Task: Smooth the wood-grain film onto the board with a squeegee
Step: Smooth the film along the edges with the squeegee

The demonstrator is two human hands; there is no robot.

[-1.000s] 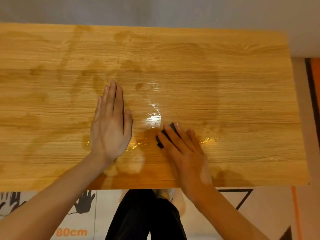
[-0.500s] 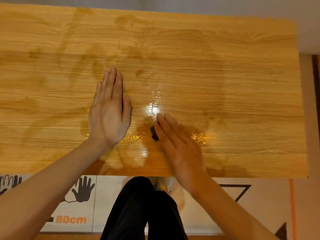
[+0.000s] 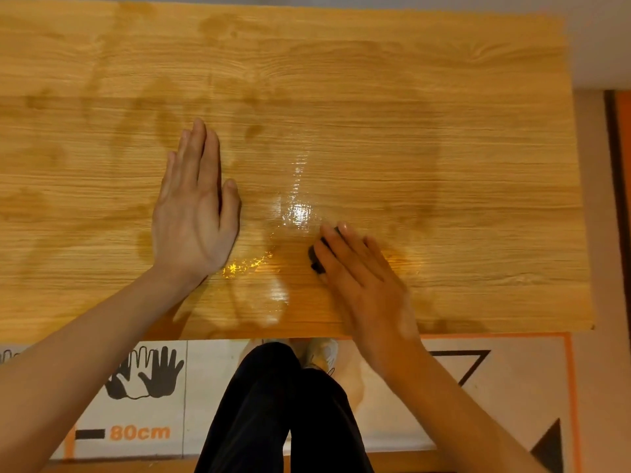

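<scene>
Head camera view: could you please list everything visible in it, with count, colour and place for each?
board with wood-grain film: one, honey-yellow with glossy wet patches near its middle, filling the upper part of the view.
squeegee: one, black, mostly hidden under the right fingers, on the film right of centre.
floor mat: one, pale with orange border, black hand prints, black triangles and "80cm" in orange, below the board's near edge.
shoe: one seen, pale, on the mat under the board edge.
trousers: one pair, black, bottom centre.
left hand: one, flat, palm down on the film, left of centre.
right hand: one, pressing the squeegee onto the film.
</scene>
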